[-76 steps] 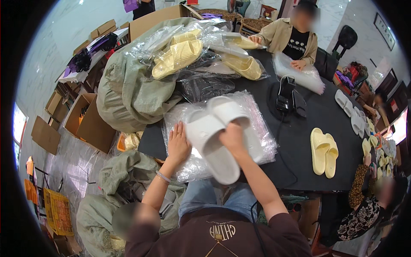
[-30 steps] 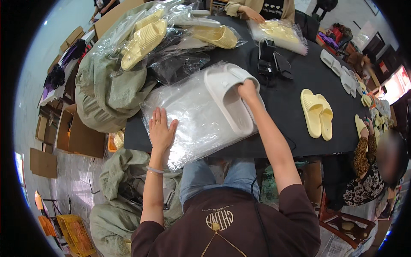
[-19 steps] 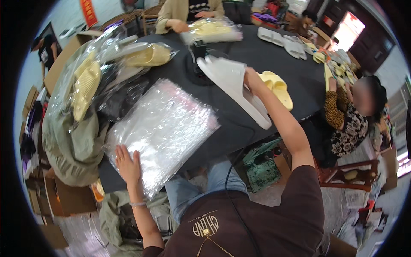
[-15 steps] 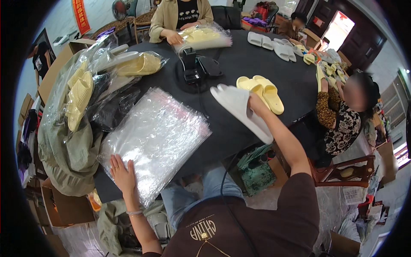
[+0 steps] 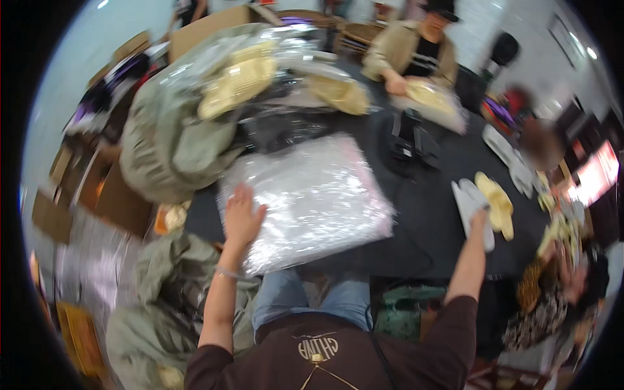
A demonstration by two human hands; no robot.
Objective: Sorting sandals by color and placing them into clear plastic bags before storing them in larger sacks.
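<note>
My left hand (image 5: 242, 218), blurred, lies flat with its fingers stretched on a stack of clear plastic bags (image 5: 312, 201) with a pinkish far-right edge. My right hand (image 5: 480, 218) is closed on the white slippers (image 5: 468, 195), above the right part of the table. They are held close together, so where one ends and the other begins is partly hidden. A pair of yellow slippers (image 5: 499, 207) lies just to the right of them.
Bagged yellow slippers (image 5: 242, 78) rest on a grey-green sack (image 5: 169, 130) at the left. A black device (image 5: 413, 140) stands mid-table. More white slippers (image 5: 507, 159) lie at the right. Across the black table (image 5: 416, 234), a person (image 5: 416, 52) handles bagged slippers; another sits at the right.
The view has swung left, blurring the picture, so things appear shifted right. My left hand stays on the bags. The white slippers, still in my right hand, now appear more upright beside the yellow pair.
</note>
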